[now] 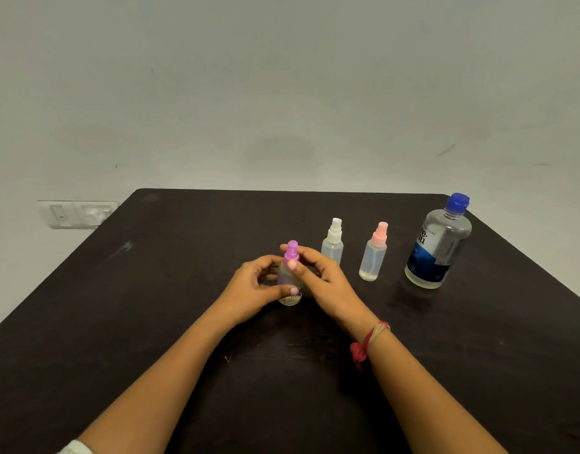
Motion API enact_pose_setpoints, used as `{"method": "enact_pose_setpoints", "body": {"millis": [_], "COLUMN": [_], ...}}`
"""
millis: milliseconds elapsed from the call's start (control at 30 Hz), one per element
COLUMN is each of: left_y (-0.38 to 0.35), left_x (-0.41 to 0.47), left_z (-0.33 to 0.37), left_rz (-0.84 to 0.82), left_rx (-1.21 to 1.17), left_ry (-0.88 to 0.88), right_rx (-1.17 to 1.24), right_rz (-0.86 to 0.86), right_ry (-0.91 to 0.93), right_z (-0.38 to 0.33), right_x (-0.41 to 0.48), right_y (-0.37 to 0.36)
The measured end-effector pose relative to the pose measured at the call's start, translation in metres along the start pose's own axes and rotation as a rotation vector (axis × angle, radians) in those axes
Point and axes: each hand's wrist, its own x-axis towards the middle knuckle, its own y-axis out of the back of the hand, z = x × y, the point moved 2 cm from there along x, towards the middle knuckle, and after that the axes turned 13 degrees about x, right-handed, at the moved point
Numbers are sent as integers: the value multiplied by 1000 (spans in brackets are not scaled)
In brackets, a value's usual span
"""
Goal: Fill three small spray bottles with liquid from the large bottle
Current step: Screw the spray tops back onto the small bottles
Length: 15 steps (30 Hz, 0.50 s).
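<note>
Purple-cap sprayer (286, 273) stands mid-table (151, 290), both hands on it. L hand (255, 286) curls round the body. R hand (324, 273) fingers pinch the pump top, loosening or tightening, can't tell which. White-cap sprayer (332, 245) & pink-cap sprayer (373, 255) stand capped to the right, a bit farther. Big bottle (437, 247) far right, blue cap on. Fill levels unclear, so progress can't be judged; no pour under way.

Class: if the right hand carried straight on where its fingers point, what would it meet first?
The right hand meets the purple-capped spray bottle, whose cap it pinches. Beyond, seemingly only table.
</note>
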Motion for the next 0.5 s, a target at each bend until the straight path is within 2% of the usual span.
{"method": "enact_pose_setpoints", "body": {"millis": [67, 167, 233, 333, 500], "left_y": [-1, -4, -6, -6, -1], "left_x": [0, -1, 0, 1, 2], "left_z": [0, 3, 5, 4, 2], "left_rz": [27, 86, 112, 116, 8], "left_rx": [32, 105, 124, 97, 16], "left_ry": [-2, -11, -12, -4, -13], "right_rx": [-73, -279, -320, -216, 8], "right_rz": [17, 149, 222, 220, 32], "right_ry": [54, 176, 203, 190, 13], "right_z": [0, 4, 8, 7, 2], "right_x": [1, 2, 2, 0, -2], "right_y": [-1, -4, -8, -11, -2]}}
